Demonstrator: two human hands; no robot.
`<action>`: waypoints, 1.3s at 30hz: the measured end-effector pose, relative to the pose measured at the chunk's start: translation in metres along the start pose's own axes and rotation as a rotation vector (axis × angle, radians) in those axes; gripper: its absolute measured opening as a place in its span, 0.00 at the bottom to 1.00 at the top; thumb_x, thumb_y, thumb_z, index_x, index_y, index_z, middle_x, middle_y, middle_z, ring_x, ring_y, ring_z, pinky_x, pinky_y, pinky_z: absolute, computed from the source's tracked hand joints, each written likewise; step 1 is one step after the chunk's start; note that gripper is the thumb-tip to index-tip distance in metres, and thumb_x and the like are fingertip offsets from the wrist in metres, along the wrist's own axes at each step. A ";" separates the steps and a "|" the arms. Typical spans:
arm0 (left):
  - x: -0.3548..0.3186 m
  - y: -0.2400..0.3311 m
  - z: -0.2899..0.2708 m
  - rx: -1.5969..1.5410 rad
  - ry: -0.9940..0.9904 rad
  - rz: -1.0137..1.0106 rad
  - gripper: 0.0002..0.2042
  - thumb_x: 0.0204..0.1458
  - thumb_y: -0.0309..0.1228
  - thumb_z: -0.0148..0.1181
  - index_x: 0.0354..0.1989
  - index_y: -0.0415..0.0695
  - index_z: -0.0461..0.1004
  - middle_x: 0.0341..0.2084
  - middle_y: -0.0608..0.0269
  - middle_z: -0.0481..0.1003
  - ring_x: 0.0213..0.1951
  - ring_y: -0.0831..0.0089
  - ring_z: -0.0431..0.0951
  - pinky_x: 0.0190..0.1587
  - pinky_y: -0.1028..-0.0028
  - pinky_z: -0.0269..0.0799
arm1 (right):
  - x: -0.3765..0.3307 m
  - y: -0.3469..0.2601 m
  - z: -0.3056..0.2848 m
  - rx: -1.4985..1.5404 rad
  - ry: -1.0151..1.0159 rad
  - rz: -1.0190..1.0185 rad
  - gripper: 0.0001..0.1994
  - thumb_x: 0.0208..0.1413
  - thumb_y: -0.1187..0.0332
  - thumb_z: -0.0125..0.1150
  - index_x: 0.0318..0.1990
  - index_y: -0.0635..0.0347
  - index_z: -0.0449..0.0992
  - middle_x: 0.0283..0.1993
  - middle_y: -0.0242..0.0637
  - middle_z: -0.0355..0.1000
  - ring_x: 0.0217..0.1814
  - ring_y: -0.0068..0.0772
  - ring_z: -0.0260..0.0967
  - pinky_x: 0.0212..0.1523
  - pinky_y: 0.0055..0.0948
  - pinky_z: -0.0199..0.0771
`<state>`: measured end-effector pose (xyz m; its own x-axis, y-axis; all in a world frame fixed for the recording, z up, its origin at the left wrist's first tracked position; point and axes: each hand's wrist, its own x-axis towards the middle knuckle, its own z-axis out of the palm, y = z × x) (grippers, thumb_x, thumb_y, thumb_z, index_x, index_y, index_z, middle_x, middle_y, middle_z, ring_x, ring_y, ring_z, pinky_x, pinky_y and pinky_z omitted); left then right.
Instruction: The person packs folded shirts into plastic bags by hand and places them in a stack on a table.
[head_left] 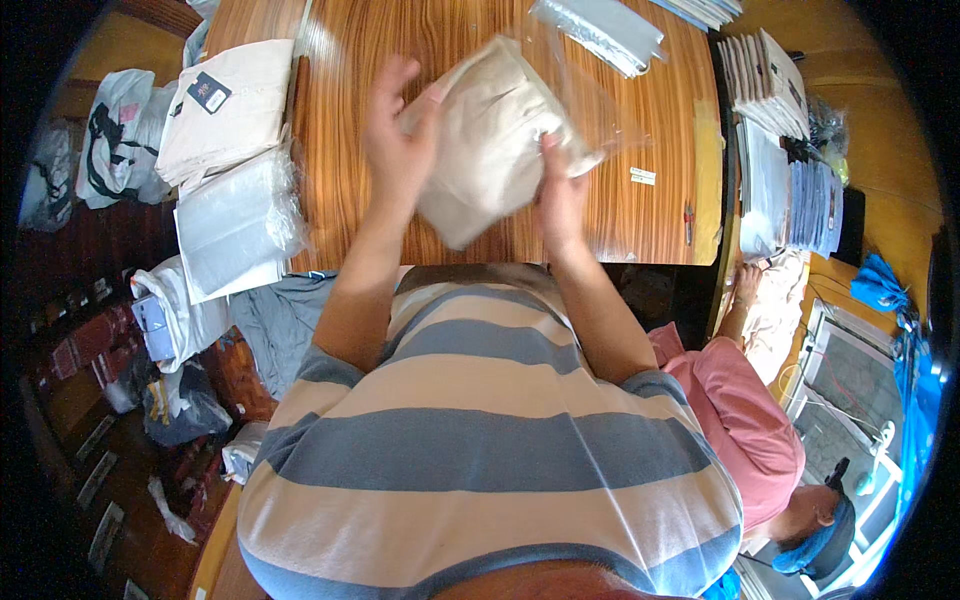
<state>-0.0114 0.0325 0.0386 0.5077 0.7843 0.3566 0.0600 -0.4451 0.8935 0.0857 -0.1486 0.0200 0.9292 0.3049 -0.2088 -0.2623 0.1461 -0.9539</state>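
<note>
A folded beige garment [490, 150], partly inside a clear plastic bag [590, 95], is held tilted over the wooden table. My right hand [563, 200] grips its right edge, thumb on top and the other fingers hidden underneath. On the opposite side, my left hand [400, 135] is open, fingers apart and pointing away from me. Its thumb is close to the garment's left edge; whether it touches is hard to tell. The bag's loose, see-through end spreads out at the far right of the garment. Slight blur softens the garment's lower edge.
Folded beige garments with a dark tag [210, 92] and a pile of clear bags [240, 225] lie left. More plastic bags [605, 35] sit at the table's far edge. A small pen-like tool [688, 222] lies right. Beyond it are stacked garments [765, 85] and a co-worker in pink [735, 425].
</note>
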 end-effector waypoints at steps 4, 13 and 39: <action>-0.070 -0.017 0.046 0.619 -0.301 0.109 0.38 0.59 0.45 0.65 0.75 0.42 0.59 0.71 0.40 0.62 0.71 0.37 0.60 0.73 0.43 0.51 | -0.019 0.058 -0.068 -0.091 -0.146 0.432 0.13 0.63 0.64 0.69 0.46 0.65 0.84 0.52 0.40 0.81 0.53 0.32 0.77 0.54 0.33 0.78; -0.095 -0.046 0.058 0.822 -0.539 0.313 0.32 0.62 0.52 0.56 0.76 0.66 0.61 0.77 0.43 0.50 0.76 0.37 0.47 0.73 0.33 0.36 | 0.004 -0.004 -0.095 -1.205 -0.101 -0.734 0.16 0.57 0.69 0.69 0.52 0.60 0.80 0.52 0.44 0.77 0.59 0.46 0.73 0.59 0.40 0.75; -0.053 -0.060 0.144 0.661 -0.911 0.818 0.25 0.68 0.44 0.47 0.70 0.49 0.67 0.75 0.59 0.60 0.77 0.59 0.54 0.77 0.49 0.45 | 0.148 -0.006 -0.138 -1.199 -1.197 -0.776 0.06 0.55 0.68 0.68 0.37 0.58 0.78 0.41 0.39 0.73 0.51 0.46 0.70 0.57 0.44 0.71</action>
<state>0.0816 -0.0447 -0.0736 0.9550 -0.2360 0.1797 -0.2617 -0.9556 0.1357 0.2604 -0.2344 -0.0352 -0.0573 0.9980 0.0281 0.8723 0.0638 -0.4848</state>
